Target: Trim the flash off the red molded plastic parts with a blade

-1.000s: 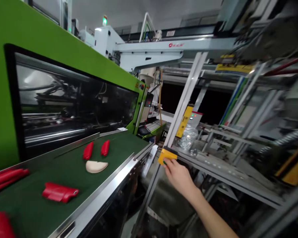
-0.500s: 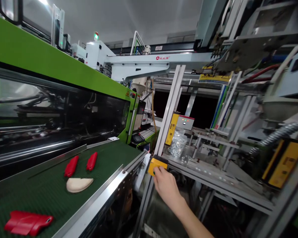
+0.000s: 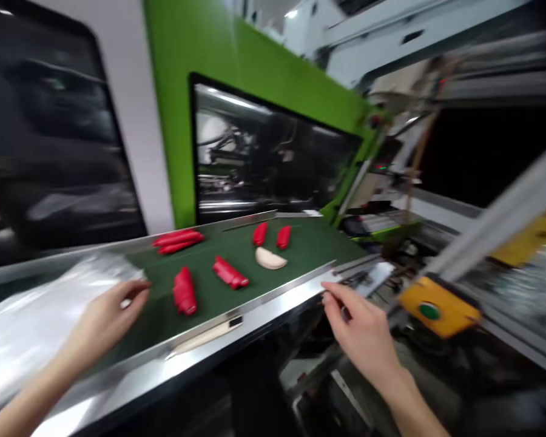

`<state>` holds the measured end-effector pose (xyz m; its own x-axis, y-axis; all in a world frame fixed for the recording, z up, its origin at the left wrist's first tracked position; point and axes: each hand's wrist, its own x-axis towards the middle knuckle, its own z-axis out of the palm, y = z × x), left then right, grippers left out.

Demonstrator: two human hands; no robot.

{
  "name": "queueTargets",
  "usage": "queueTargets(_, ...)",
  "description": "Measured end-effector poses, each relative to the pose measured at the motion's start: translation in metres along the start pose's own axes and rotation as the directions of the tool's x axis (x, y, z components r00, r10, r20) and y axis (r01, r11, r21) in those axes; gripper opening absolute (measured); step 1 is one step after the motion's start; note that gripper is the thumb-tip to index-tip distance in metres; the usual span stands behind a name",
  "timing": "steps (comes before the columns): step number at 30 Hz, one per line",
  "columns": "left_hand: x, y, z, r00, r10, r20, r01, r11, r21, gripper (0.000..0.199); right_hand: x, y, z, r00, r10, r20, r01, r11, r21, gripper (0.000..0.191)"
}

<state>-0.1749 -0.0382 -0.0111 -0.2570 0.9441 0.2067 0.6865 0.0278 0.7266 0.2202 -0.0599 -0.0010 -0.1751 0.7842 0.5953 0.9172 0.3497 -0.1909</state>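
My left hand (image 3: 113, 312) hovers over the conveyor's left part beside a clear plastic bag (image 3: 40, 321); its thumb and fingers curl towards each other with a gap between them, holding nothing. Near the conveyor's metal edge, my right hand (image 3: 357, 318) is in the air, its thumb and forefinger apart and nothing visible between them. Several red plastic parts, among them one (image 3: 184, 291) close to my left hand and another (image 3: 230, 272), lie on the green belt (image 3: 309, 243). A cream half-round piece (image 3: 270, 259) lies farther along.
A knife-like tool (image 3: 204, 337) with a pale handle rests on the metal rail (image 3: 273, 308). Right of my right hand is a yellow box (image 3: 439, 306) with a green button. A green machine (image 3: 273, 67) stands behind the belt.
The view has swung left. My right hand has left the yellow box, whose green button now shows. My left hand, the plastic bag and more red parts have come into view.
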Motion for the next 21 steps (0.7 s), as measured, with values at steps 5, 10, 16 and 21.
queueTargets(5,-0.001,-0.015,0.005,0.987,-0.119,0.104,0.103,0.984,0.147,0.025,0.061,-0.061,0.054,0.943,-0.186,0.276,0.142,0.975,0.173,0.021)
queueTargets(10,0.007,0.002,0.041,0.958,-0.218,0.187,0.169,0.954,0.246,0.059,0.090,-0.094,0.110,0.854,-0.194,0.483,0.147,0.980,0.135,0.023)
queueTargets(16,0.001,0.012,0.069,0.965,-0.219,0.142,0.205,0.973,0.107,0.067,0.097,-0.088,0.136,0.805,-0.152,0.573,0.003,0.967,0.253,0.026)
queueTargets(21,-0.014,0.028,0.064,0.972,-0.210,0.102,0.231,0.928,-0.294,0.034,0.099,-0.083,0.123,0.778,-0.127,0.615,-0.289,0.797,0.530,0.032)
